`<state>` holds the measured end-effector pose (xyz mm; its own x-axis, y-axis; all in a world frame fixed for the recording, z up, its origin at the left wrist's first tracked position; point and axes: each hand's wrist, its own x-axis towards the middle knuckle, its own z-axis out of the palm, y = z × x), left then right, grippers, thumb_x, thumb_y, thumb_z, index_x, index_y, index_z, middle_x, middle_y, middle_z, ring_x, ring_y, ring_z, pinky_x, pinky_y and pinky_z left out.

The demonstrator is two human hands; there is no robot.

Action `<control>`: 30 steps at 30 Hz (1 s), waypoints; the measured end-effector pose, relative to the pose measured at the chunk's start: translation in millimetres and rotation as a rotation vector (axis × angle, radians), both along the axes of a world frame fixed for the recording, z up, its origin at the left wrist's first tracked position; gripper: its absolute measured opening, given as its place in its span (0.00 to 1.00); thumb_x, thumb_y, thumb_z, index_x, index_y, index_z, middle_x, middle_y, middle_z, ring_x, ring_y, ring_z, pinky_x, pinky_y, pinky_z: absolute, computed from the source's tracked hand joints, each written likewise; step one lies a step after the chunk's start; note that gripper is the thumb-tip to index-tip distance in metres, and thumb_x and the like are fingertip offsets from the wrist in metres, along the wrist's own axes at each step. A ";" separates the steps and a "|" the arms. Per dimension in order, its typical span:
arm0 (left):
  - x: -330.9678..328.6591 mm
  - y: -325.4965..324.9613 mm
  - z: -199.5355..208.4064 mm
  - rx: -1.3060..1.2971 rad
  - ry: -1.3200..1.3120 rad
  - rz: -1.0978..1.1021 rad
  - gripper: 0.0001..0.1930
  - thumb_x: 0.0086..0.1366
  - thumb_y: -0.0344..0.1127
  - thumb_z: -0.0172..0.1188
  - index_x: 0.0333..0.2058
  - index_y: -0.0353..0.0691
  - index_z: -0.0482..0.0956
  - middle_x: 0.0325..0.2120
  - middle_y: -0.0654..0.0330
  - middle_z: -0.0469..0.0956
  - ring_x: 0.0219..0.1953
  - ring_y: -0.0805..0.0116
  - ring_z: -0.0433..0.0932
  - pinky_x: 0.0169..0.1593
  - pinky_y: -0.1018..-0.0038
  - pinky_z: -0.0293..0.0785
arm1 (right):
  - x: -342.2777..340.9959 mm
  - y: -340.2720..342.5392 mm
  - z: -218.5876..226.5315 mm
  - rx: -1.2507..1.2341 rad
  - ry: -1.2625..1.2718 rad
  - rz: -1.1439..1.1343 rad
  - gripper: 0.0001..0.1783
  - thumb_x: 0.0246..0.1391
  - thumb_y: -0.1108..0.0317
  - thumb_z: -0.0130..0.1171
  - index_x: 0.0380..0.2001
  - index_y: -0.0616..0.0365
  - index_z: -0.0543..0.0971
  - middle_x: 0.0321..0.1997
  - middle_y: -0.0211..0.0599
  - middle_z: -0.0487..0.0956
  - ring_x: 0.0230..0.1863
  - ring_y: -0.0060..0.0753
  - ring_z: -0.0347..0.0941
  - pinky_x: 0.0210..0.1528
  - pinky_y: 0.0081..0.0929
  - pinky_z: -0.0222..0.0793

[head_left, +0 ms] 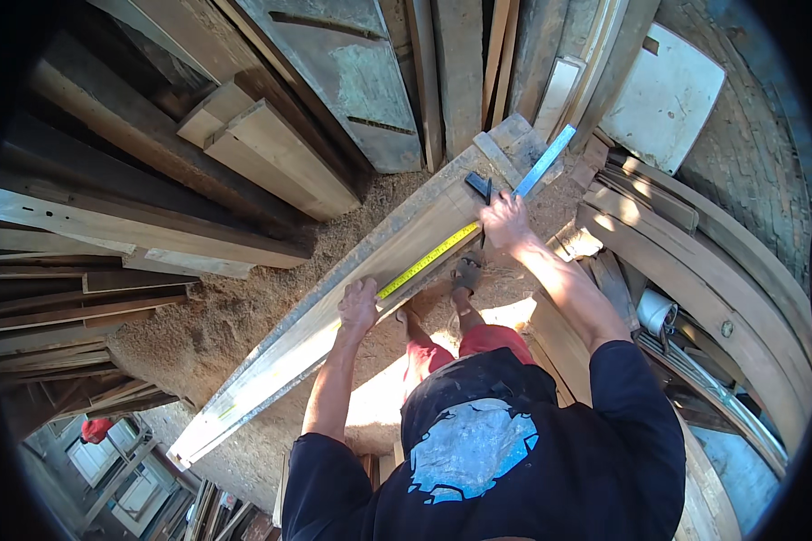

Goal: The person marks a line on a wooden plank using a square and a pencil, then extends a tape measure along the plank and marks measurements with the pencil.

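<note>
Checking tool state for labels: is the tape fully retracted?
No, the yellow tape is drawn out along the board between the left hand and right hand.

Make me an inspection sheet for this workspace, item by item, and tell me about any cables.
Surface: long timber runs diagonally from lower left to upper right, glaring brightly toward its lower-left end.
Job's things: yellow measuring tape extended along the timber; metal blade and black piece by its upper end, whether joined is unclear.
Clutter: sawdust on the ground; planks crowded at upper left.
Grip: left hand at the tape's lower end, right hand at its upper end, over the blade's inner end; exact hold hidden.
Cables: nothing seen.
Surroundings: white panel at upper right; stacked boards at right.
</note>
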<state>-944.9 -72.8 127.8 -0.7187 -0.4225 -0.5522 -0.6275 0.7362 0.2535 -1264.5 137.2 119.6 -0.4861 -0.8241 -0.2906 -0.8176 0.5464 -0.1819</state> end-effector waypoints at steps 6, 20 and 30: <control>-3.5 2.6 2.4 -0.009 -0.026 0.023 0.11 0.59 0.33 0.63 0.39 0.45 0.71 0.39 0.53 0.73 0.47 0.48 0.73 0.41 0.48 0.73 | -12.5 3.4 -4.5 0.028 -0.117 -0.070 0.12 0.52 0.64 0.55 0.39 0.47 0.82 0.52 0.50 0.75 0.62 0.57 0.64 0.61 0.62 0.56; 0.3 2.1 -1.0 -0.021 0.015 0.016 0.11 0.59 0.34 0.63 0.38 0.45 0.71 0.36 0.53 0.72 0.44 0.48 0.74 0.40 0.49 0.72 | -3.1 9.9 -3.7 -0.067 -0.085 -0.081 0.14 0.53 0.65 0.56 0.44 0.49 0.79 0.50 0.49 0.74 0.64 0.58 0.61 0.61 0.68 0.55; 1.6 1.9 -0.5 -0.011 0.007 0.054 0.08 0.61 0.36 0.60 0.37 0.45 0.72 0.37 0.52 0.73 0.44 0.47 0.74 0.41 0.49 0.72 | -4.0 14.0 -4.6 -0.148 -0.056 -0.040 0.11 0.50 0.67 0.59 0.39 0.47 0.79 0.44 0.44 0.73 0.58 0.52 0.64 0.57 0.63 0.60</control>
<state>-943.2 -70.9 127.2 -0.6984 -0.4667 -0.5427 -0.6647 0.7041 0.2499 -1268.5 151.2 114.9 -0.5057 -0.8403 -0.1953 -0.7822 0.5421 -0.3070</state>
